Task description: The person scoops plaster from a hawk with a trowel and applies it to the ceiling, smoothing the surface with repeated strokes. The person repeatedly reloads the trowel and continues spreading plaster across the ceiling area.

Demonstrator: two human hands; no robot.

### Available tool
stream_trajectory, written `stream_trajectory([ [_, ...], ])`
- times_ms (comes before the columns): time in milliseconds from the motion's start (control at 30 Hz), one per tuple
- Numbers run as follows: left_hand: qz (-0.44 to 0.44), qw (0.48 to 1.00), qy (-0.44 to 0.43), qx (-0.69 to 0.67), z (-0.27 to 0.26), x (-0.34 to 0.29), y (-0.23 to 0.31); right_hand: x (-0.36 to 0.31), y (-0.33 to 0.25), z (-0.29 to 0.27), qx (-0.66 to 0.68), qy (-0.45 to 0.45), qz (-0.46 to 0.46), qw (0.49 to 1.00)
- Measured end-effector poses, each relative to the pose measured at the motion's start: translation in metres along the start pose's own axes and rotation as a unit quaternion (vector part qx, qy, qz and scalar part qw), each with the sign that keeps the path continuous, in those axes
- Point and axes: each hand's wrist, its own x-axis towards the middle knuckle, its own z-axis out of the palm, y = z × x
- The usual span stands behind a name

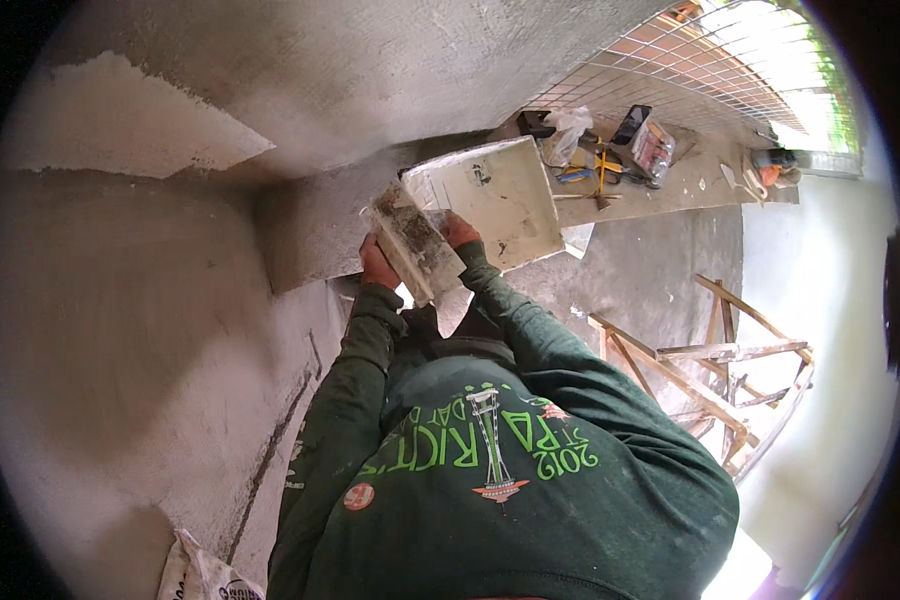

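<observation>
Both my hands grip a long, box-shaped piece (420,248), pale along its sides and stained dark grey on its upper face. It is held tilted in front of my body. My left hand (378,264) is closed round its left edge. On the opposite edge, my right hand (457,230) is closed too, its fingers partly hidden. Just beyond the piece lies a larger cream rectangular board or shallow box (505,195) with dark smears, on a concrete ledge (315,225). I cannot tell whether the piece touches it.
Along the ledge to the right lie a clear plastic bag (567,135), several hand tools (602,172) and a wrapped package (653,153). Wire mesh (690,65) covers an opening above. A wooden trestle (710,375) stands at right; a printed sack (202,572) sits lower left.
</observation>
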Motion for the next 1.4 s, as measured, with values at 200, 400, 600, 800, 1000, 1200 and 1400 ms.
stream_trajectory([
  [200, 0.03, 0.999, -0.018, 0.038, 0.039, 0.021, 0.012, 0.02, 0.004, -0.028, 0.096, -0.066, -0.029, 0.993],
  [400, 0.017, 0.998, -0.041, 0.034, 0.017, 0.061, 0.017, 0.041, 0.027, -0.02, 0.33, -0.126, 0.034, 0.935],
  [600, 0.008, 0.998, -0.036, 0.049, 0.027, 0.026, 0.038, 0.061, 0.118, 0.033, 0.312, -0.19, 0.094, 0.926],
  [800, 0.054, 0.992, 0.024, 0.108, 0.035, -0.047, 0.055, 0.062, 0.084, -0.021, 0.531, -0.21, 0.061, 0.818],
  [1000, 0.051, 0.985, -0.014, 0.165, 0.09, -0.093, 0.032, 0.049, -0.036, -0.188, 0.642, -0.157, 0.132, 0.739],
  [1200, 0.026, 0.982, -0.08, 0.169, 0.204, -0.148, 0.012, 0.022, -0.118, -0.311, 0.29, 0.102, -0.292, 0.906],
  [1400, 0.128, 0.953, -0.119, 0.247, 0.279, -0.202, -0.012, 0.012, -0.103, -0.324, 0.227, 0.163, -0.52, 0.807],
])
